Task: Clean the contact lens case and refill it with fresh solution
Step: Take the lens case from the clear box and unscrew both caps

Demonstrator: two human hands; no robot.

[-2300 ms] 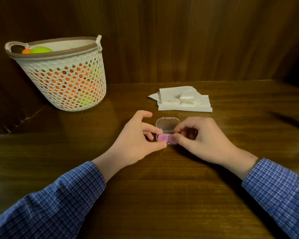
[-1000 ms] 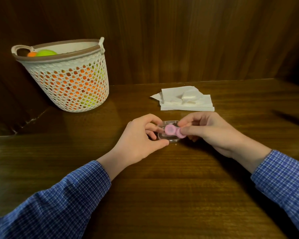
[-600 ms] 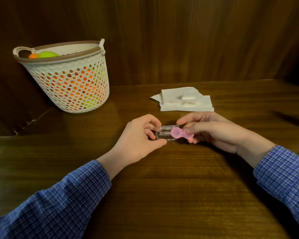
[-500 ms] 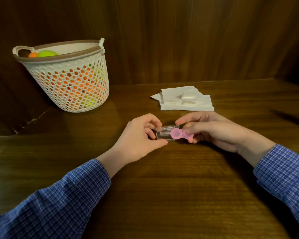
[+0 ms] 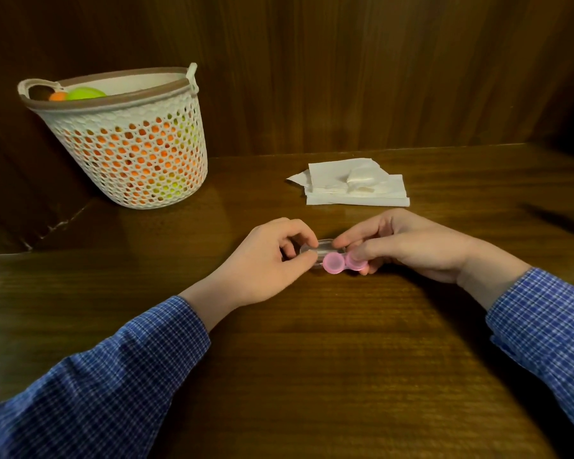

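Centrally on the bench [image 5: 345, 359]: right hand [image 5: 408, 243] pinching pink lens case [image 5: 342, 262], left hand [image 5: 272, 260] gripping clear box [image 5: 322, 251] just beside. Tissues [image 5: 355, 187] behind, basket [image 5: 130, 140] far left, bare wood nearer.

The left hand [image 5: 265, 260] is curled left of the pink lens case [image 5: 342, 262], fingertips pinched; the right hand [image 5: 408, 246] is closed on the pink lens case from the right.

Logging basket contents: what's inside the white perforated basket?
Above the rim of the white perforated basket a green ball and an orange ball show; orange and yellow-green patches show through its holes. The count and anything deeper are hidden by the wall.
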